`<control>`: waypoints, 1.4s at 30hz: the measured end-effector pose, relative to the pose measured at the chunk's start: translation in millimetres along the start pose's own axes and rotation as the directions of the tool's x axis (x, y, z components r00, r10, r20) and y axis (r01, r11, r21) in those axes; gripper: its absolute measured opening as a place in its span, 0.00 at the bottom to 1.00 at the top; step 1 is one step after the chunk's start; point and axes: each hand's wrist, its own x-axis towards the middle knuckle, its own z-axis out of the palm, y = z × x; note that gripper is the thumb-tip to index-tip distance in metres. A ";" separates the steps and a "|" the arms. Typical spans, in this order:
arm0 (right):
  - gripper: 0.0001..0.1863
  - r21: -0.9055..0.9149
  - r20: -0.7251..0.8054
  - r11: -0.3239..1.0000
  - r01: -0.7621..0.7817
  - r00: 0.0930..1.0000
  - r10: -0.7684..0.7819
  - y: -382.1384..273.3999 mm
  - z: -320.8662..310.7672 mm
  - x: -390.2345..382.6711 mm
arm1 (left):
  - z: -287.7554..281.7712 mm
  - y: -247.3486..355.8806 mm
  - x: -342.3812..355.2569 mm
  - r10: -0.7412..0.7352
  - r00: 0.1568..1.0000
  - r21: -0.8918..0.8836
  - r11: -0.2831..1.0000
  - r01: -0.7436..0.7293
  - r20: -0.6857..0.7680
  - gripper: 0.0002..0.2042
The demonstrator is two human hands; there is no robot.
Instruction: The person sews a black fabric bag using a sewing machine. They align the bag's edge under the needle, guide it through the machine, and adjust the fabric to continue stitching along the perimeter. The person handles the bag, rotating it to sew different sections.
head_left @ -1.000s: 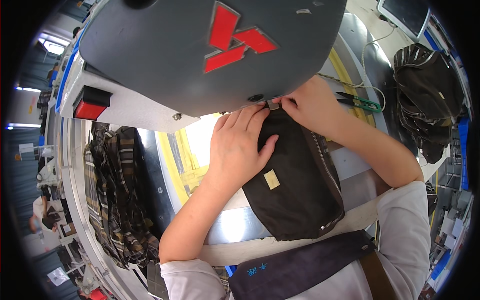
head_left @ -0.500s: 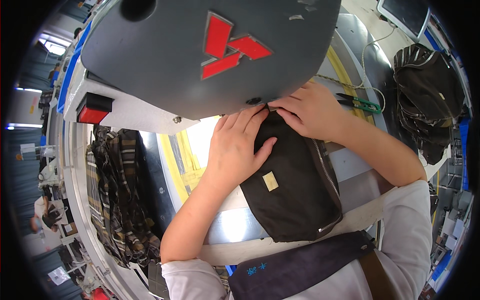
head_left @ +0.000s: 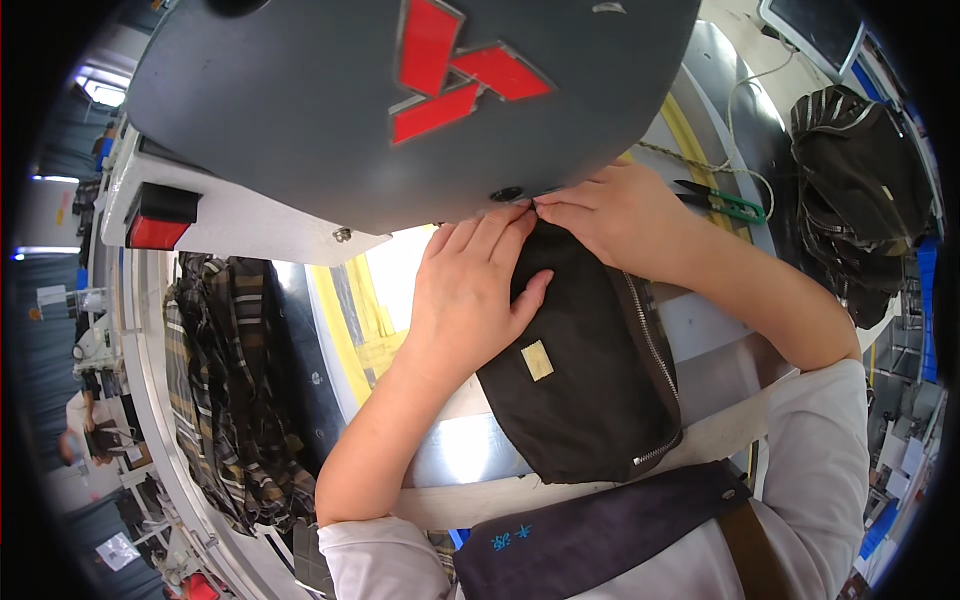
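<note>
A dark brown fabric piece (head_left: 590, 400) with a metal zipper (head_left: 652, 345) along its right edge and a small pale label (head_left: 537, 361) lies below the grey sewing machine head (head_left: 330, 120). My left hand (head_left: 468, 285) rests flat on its upper left part, fingers extended and thumb spread away. At the top edge my right hand (head_left: 625, 222) pinches the cloth between thumb and fingers, close beside the left fingertips. The machine head hides whatever is beyond the fingertips, needle included.
Striped cloth (head_left: 235, 390) is heaped on the left. Green-handled thread snips (head_left: 735, 207) lie right of the machine, near a cord (head_left: 735, 130). Farther right sits a pile of dark fabric pieces (head_left: 860, 190). A red-and-black switch (head_left: 163, 217) is on the machine's left side.
My right thumb and fingertips have drawn together on the cloth's top edge and come nearer my left fingertips. The left hand stays flat. The whole view has shifted slightly.
</note>
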 end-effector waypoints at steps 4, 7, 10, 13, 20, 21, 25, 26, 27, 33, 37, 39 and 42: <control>0.05 0.045 0.016 0.998 -0.050 0.999 0.050 0.5 -0.2 0.6 | 2.4 -0.4 -0.4 0.006 0.999 0.005 1.000 -0.006 -0.032 0.21; 0.04 0.170 0.045 0.977 -0.132 0.991 0.127 4.4 -3.7 2.8 | 0.3 -1.6 0.9 0.010 0.999 -0.027 1.000 -0.011 -0.038 0.21; 0.03 0.270 0.139 0.947 -0.174 0.980 0.141 12.3 -6.6 7.7 | -1.0 -3.7 1.8 0.009 1.000 -0.040 0.999 -0.010 -0.018 0.22; 0.02 0.380 0.223 0.897 -0.227 0.963 0.150 18.3 -8.0 12.1 | -2.6 -4.0 2.3 0.002 1.000 -0.069 0.998 -0.003 -0.008 0.22; 0.06 0.173 0.000 0.976 -0.136 0.990 0.138 7.7 1.7 -3.5 | 1.7 -4.7 -0.1 0.001 0.999 -0.070 0.998 -0.003 -0.039 0.22; 0.07 0.169 -0.005 0.974 -0.148 0.988 0.151 5.6 0.9 -3.0 | 2.5 -4.2 -0.6 -0.008 0.999 -0.076 0.997 0.005 -0.042 0.22; 0.05 0.116 -0.008 0.981 -0.155 0.988 0.157 1.1 -4.3 -0.4 | 1.9 -3.9 -0.1 0.010 0.999 -0.063 0.998 -0.013 -0.049 0.21; 0.05 0.135 -0.002 0.970 -0.201 0.979 0.203 -0.2 -5.1 1.4 | 1.4 -4.2 0.0 0.012 0.999 -0.063 0.998 -0.015 -0.047 0.21; 0.05 0.153 0.005 0.957 -0.246 0.969 0.248 -1.5 -5.2 3.2 | 1.0 -4.5 0.4 0.015 0.999 -0.064 0.998 -0.017 -0.045 0.21; 0.09 0.152 -0.094 0.901 -0.407 0.901 0.423 -6.3 11.0 22.1 | -2.4 -5.0 0.8 0.013 0.999 -0.052 0.999 -0.014 -0.033 0.21; 0.07 0.282 0.077 0.788 -0.548 0.831 0.550 0.2 13.7 22.7 | -2.6 -5.9 0.6 0.013 1.000 -0.036 0.999 -0.013 -0.021 0.21; 0.06 0.341 0.181 0.687 -0.641 0.762 0.622 0.3 5.3 22.6 | -2.4 -6.5 -0.6 0.005 1.000 -0.035 0.999 -0.005 -0.020 0.22; 0.05 0.147 0.050 0.842 -0.520 0.854 0.518 -0.8 -7.2 13.8 | -2.7 -6.1 -0.6 0.002 1.000 -0.038 0.999 -0.003 -0.021 0.22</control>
